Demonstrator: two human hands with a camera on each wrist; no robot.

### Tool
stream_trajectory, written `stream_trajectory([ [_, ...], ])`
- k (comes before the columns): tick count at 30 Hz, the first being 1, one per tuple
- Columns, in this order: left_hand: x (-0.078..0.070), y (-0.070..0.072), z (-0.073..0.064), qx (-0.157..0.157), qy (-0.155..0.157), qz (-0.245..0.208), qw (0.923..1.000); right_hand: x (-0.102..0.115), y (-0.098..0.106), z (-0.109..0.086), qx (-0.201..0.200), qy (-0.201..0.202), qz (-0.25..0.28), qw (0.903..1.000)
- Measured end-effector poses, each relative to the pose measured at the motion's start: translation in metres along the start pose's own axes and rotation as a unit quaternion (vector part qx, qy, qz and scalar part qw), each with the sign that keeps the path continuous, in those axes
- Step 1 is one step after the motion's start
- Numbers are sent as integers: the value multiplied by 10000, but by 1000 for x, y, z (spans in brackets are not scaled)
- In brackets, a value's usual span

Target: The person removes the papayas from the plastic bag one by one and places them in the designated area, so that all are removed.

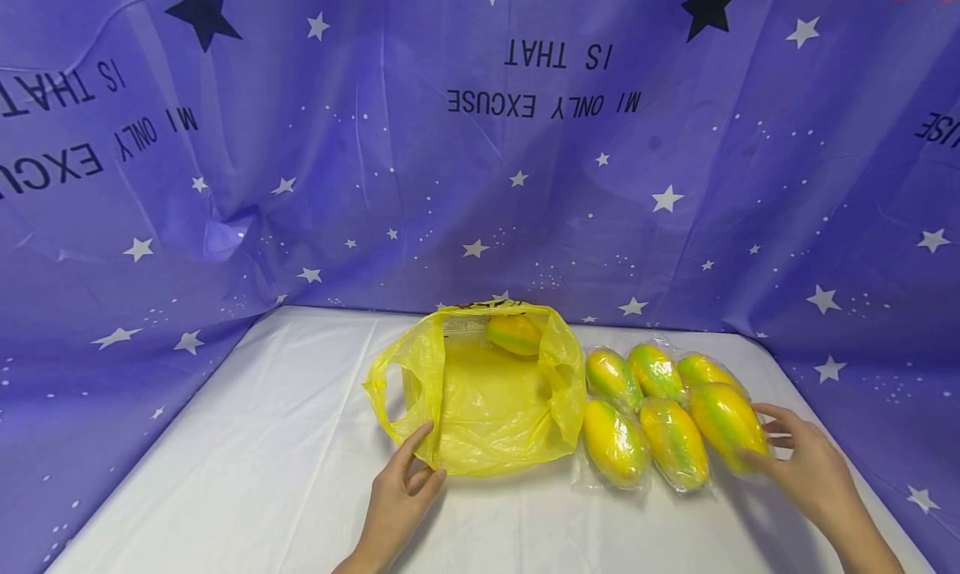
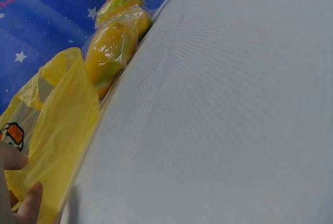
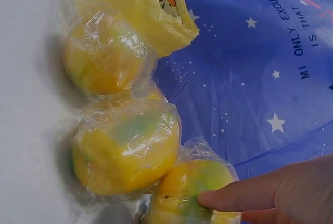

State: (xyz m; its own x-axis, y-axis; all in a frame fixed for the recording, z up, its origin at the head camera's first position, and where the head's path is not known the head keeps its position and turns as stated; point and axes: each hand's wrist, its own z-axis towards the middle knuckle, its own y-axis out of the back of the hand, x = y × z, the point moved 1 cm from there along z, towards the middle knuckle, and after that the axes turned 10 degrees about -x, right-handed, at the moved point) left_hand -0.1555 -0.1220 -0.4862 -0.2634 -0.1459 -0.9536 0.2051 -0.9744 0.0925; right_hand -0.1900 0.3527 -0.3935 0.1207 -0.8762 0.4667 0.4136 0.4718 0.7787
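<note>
My right hand [image 1: 813, 466] grips a yellow-green mango [image 1: 727, 424] in clear wrap, thumb in front and fingers behind, at the right end of a group of several wrapped mangoes [image 1: 673, 442]. To their left, a yellow plastic bag [image 1: 498, 457] lies with its mouth spread wide toward me. One mango [image 1: 514, 334] is inside, far back in the bag. At the bag's near left corner, the fingers of my left hand [image 1: 397, 503] touch the plastic, thumb and index finger apart. In the left wrist view those fingertips [image 2: 32, 198] rest against the bag's side.
A white cloth [image 1: 300, 441] covers the table. Behind and on both sides hangs a purple curtain [image 1: 480, 199] with stars and lettering, close to the table's far edge. The mangoes stand in two rows right beside the bag.
</note>
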Motion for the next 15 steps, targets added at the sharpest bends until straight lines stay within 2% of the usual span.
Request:
stream_trajectory([
  [6, 2, 0, 0, -41, -42, 108, 9999, -3, -3, -1, 71, 74, 28, 9999],
  [15, 1, 0, 0, 6, -144, 59, 9999, -6, -7, -2, 470, -26, -24, 9989],
])
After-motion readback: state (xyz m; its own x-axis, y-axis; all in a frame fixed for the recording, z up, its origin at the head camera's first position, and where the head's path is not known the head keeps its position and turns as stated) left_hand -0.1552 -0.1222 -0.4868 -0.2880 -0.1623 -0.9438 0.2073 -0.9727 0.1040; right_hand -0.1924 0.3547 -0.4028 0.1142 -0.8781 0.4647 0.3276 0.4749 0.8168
